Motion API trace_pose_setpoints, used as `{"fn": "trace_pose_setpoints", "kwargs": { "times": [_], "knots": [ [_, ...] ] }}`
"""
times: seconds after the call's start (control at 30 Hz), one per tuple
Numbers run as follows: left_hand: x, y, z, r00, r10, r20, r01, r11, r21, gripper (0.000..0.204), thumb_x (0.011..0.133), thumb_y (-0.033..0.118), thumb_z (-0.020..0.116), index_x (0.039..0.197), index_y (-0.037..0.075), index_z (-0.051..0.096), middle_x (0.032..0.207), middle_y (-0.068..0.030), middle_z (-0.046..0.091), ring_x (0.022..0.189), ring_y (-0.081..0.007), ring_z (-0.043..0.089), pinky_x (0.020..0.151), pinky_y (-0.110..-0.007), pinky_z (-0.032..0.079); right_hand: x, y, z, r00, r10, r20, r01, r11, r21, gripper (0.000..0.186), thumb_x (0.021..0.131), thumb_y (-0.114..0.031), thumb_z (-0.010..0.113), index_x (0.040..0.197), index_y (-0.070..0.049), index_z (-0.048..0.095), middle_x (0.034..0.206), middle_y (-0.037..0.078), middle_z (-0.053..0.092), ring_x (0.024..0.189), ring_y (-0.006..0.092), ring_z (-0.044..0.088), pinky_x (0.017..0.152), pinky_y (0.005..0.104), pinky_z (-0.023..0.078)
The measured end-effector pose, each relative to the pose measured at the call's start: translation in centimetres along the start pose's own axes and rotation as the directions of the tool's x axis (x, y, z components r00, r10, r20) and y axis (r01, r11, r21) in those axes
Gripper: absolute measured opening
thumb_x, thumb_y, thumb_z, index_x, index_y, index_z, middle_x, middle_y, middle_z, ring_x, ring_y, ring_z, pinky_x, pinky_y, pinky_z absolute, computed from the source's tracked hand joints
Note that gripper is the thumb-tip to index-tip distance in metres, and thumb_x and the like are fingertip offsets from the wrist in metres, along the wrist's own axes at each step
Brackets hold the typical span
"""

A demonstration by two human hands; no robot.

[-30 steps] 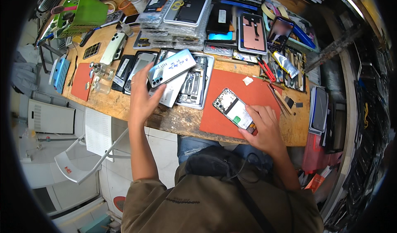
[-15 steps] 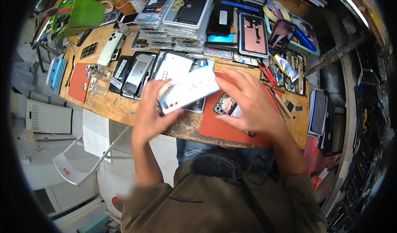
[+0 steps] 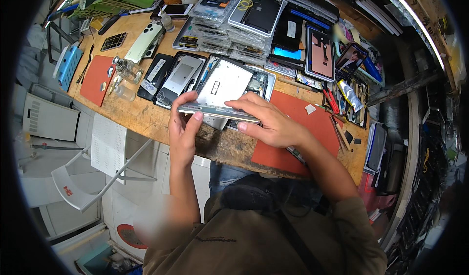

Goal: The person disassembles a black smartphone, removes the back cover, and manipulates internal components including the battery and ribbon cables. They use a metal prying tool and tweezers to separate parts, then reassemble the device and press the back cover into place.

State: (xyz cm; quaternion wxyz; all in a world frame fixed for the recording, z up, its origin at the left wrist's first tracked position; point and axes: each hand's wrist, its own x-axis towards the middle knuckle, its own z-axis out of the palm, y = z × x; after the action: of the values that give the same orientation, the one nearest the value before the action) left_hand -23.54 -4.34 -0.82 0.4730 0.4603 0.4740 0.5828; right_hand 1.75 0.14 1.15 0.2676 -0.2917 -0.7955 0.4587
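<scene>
Head view shows a phone [image 3: 218, 112] held between both hands above the front edge of the wooden counter [image 3: 139, 114], its thin side edge turned up toward the camera. The left hand [image 3: 183, 128] pinches the phone's left end, the thumb on the near face and the fingers curled behind the far one. The right hand [image 3: 267, 121] grips the opposite end, fingers laid along the far side and the thumb against the near side, so the phone spans the gap between the two palms. Just behind it, a flat white panel [image 3: 225, 79] lies across a white tray [image 3: 270, 83] of parts. To the right, a red mat [image 3: 274, 154] spreads under the right forearm, and a narrow end of another device [image 3: 296, 154] shows on it, the rest hidden by the arm. Left of the panel lies an opened phone housing [image 3: 180, 77], near a black slab [image 3: 156, 76] bearing a pale label.
</scene>
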Motion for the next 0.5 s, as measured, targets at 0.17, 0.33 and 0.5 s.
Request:
{"fn": "trace_pose_setpoints", "kwargs": {
  "times": [0.17, 0.33, 0.5],
  "knots": [
    [2.3, 0.3, 0.5, 1.000, 0.024, -0.017, -0.026, 0.989, -0.143, 0.067, 0.096, 0.017, 0.071, 0.157, 0.000, 0.048, 0.144, -0.0147, 0.056, 0.129, -0.0225, 0.055, 0.112, -0.036, 0.044, 1.5, 0.7, -0.6, 0.999, -0.043, 0.015, 0.042, 0.997, 0.064, 0.051, 0.106, -0.020, 0.061, 0.153, 0.000, 0.056, 0.131, 0.016, 0.059, 0.123, 0.0298, 0.058, 0.109, 0.0410, 0.045],
    [3.5, 1.6, -0.2, 0.992, 0.123, 0.034, -0.116, 0.979, -0.168, 0.079, 0.092, 0.017, 0.076, 0.163, 0.001, 0.043, 0.153, -0.0204, 0.051, 0.136, -0.0255, 0.053, 0.117, -0.040, 0.041, 2.9, 0.2, -0.6, 0.996, 0.050, 0.074, -0.060, 0.990, 0.129, 0.051, 0.105, -0.017, 0.063, 0.154, -0.005, 0.057, 0.127, 0.013, 0.061, 0.110, 0.0225, 0.063, 0.099, 0.0374, 0.051],
    [3.9, 2.4, -0.1, 0.988, 0.124, 0.089, -0.114, 0.988, -0.108, 0.084, 0.091, 0.019, 0.081, 0.164, 0.001, 0.043, 0.155, -0.0212, 0.050, 0.138, -0.0256, 0.052, 0.119, -0.042, 0.039, 3.6, 0.8, 0.0, 0.998, -0.058, 0.036, 0.048, 0.972, 0.228, 0.055, 0.099, -0.016, 0.073, 0.150, -0.002, 0.058, 0.122, 0.017, 0.066, 0.100, 0.0232, 0.072, 0.088, 0.0356, 0.061]
  ]
}}
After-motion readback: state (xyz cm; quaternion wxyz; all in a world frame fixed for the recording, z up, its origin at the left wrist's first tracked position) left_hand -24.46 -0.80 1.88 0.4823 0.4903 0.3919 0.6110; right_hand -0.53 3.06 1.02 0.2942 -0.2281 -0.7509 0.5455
